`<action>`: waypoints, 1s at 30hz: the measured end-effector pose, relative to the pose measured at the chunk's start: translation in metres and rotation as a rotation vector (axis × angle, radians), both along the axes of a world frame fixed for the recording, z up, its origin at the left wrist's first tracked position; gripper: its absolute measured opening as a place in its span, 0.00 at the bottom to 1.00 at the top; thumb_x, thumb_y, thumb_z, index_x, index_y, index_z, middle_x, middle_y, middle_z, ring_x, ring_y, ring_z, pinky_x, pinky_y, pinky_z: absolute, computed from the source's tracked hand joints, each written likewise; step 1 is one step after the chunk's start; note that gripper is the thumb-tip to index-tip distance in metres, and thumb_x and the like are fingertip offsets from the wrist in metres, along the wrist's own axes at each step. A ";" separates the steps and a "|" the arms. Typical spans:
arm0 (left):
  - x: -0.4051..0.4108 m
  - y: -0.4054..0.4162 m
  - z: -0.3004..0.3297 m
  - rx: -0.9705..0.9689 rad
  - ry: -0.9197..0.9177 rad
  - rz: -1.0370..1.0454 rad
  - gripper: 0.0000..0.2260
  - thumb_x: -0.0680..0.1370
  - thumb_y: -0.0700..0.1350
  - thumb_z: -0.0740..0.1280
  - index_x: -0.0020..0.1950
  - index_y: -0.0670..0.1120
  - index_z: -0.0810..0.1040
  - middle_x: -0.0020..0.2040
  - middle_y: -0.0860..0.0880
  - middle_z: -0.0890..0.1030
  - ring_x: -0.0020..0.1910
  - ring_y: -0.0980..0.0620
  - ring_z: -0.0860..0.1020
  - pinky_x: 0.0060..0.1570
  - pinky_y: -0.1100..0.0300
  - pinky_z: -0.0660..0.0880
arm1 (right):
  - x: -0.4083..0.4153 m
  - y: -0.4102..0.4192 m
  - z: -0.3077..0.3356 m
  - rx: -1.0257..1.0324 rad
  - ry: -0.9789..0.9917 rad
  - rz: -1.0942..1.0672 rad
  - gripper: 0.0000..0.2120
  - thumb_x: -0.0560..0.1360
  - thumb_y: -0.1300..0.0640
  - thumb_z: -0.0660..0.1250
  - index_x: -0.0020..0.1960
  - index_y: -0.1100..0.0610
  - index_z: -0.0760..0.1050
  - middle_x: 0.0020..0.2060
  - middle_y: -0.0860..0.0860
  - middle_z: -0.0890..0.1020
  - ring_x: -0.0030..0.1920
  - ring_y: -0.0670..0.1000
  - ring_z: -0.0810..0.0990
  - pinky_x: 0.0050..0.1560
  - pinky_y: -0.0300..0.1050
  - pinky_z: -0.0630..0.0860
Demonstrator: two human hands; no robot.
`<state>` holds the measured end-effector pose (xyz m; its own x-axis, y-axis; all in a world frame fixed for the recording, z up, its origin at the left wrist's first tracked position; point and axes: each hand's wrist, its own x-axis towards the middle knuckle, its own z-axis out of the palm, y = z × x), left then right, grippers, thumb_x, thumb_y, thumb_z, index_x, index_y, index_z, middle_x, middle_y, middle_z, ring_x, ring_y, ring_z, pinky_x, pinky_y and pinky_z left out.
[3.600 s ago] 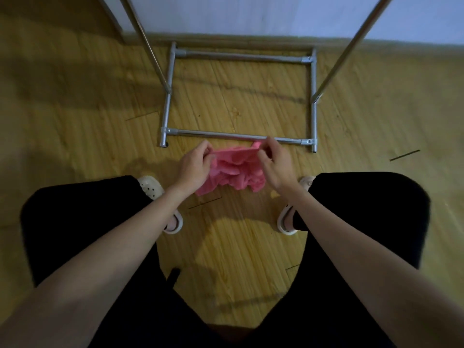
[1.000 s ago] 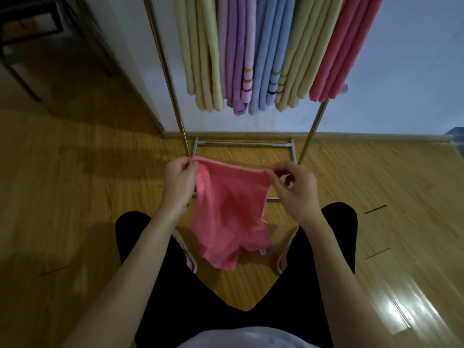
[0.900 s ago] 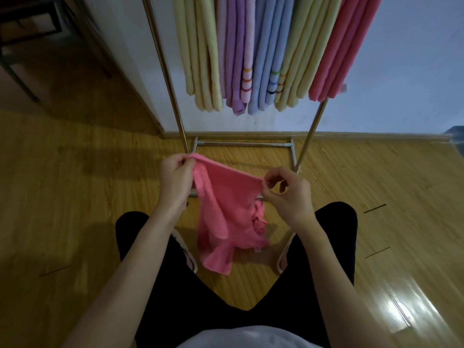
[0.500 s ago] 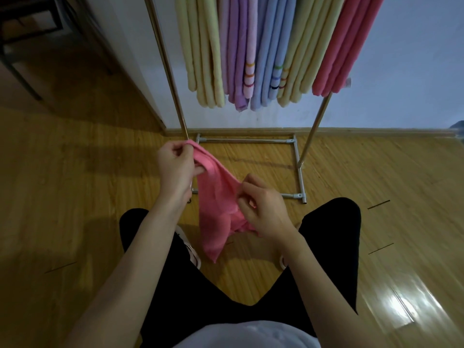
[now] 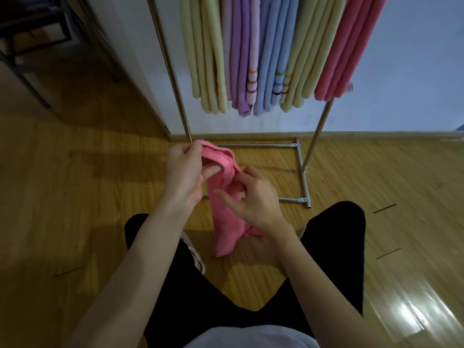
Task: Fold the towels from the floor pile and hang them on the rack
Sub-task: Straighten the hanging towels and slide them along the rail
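A pink towel [image 5: 223, 212] hangs in front of me, bunched and narrow. My left hand [image 5: 184, 172] grips its top edge, fingers curled round the fabric. My right hand [image 5: 253, 197] is lower on the towel's right side; its index finger and thumb pinch a fold, the other fingers spread. The metal rack [image 5: 302, 169] stands ahead against the wall. Several folded towels hang from it: yellow [image 5: 209, 59], purple [image 5: 242, 59], blue [image 5: 272, 59], yellow again and pink [image 5: 341, 54].
The rack's base frame lies on the wooden floor [image 5: 88, 197] just beyond my hands. A dark chair or table frame [image 5: 27, 46] stands at the far left. My legs in black trousers fill the lower middle. A white wall corner [image 5: 130, 59] juts out left of the rack.
I lifted the pink towel off the floor and stood. My right hand let go of the top corner and moved left and down along the towel, which now hangs narrow from my left hand.
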<state>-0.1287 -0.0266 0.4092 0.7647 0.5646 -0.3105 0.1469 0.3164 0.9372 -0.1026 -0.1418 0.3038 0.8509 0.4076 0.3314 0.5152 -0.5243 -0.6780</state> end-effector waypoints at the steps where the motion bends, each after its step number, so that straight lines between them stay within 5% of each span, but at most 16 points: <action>1: 0.001 -0.002 0.001 -0.017 0.000 -0.007 0.12 0.82 0.37 0.58 0.40 0.39 0.75 0.36 0.44 0.81 0.34 0.53 0.83 0.38 0.59 0.82 | 0.001 0.002 0.001 -0.003 -0.006 -0.011 0.20 0.69 0.37 0.68 0.42 0.55 0.78 0.38 0.45 0.73 0.31 0.43 0.72 0.29 0.41 0.73; 6: 0.002 -0.010 0.002 -0.061 -0.002 -0.045 0.12 0.82 0.36 0.57 0.42 0.37 0.76 0.33 0.46 0.83 0.36 0.51 0.84 0.38 0.58 0.82 | 0.000 0.010 0.010 0.039 -0.053 -0.075 0.16 0.71 0.41 0.69 0.34 0.50 0.69 0.34 0.41 0.69 0.27 0.38 0.65 0.28 0.32 0.59; 10: 0.000 -0.010 0.003 -0.077 0.011 -0.049 0.10 0.82 0.37 0.58 0.43 0.38 0.76 0.43 0.42 0.81 0.44 0.47 0.84 0.43 0.55 0.82 | 0.002 0.009 0.010 0.081 -0.026 -0.107 0.16 0.72 0.42 0.60 0.32 0.52 0.69 0.31 0.44 0.70 0.26 0.41 0.66 0.27 0.34 0.60; 18: 0.000 -0.006 0.005 -0.053 0.006 -0.047 0.11 0.81 0.36 0.58 0.40 0.39 0.75 0.40 0.43 0.79 0.46 0.46 0.82 0.48 0.53 0.81 | 0.003 -0.005 0.015 0.051 0.028 -0.141 0.15 0.73 0.47 0.53 0.33 0.53 0.69 0.32 0.45 0.70 0.28 0.43 0.67 0.28 0.33 0.55; 22: 0.000 0.000 0.008 -0.020 -0.005 -0.020 0.11 0.82 0.37 0.58 0.41 0.40 0.73 0.40 0.44 0.78 0.44 0.49 0.82 0.48 0.53 0.81 | 0.015 -0.019 0.021 -0.011 0.001 -0.072 0.11 0.74 0.52 0.61 0.40 0.57 0.78 0.36 0.46 0.72 0.30 0.44 0.70 0.28 0.35 0.60; 26: 0.003 0.010 0.007 0.048 -0.026 -0.017 0.09 0.81 0.37 0.59 0.42 0.40 0.74 0.42 0.44 0.78 0.42 0.51 0.82 0.46 0.56 0.82 | 0.027 -0.037 0.032 -0.006 -0.007 0.044 0.12 0.72 0.54 0.64 0.48 0.59 0.82 0.39 0.47 0.75 0.35 0.48 0.75 0.32 0.48 0.74; 30: 0.004 0.019 0.006 0.140 0.002 -0.027 0.06 0.80 0.37 0.61 0.52 0.34 0.75 0.45 0.43 0.80 0.42 0.52 0.83 0.39 0.61 0.81 | 0.037 -0.049 0.036 -0.015 0.023 0.119 0.07 0.72 0.60 0.70 0.49 0.59 0.83 0.40 0.48 0.77 0.36 0.46 0.75 0.37 0.53 0.76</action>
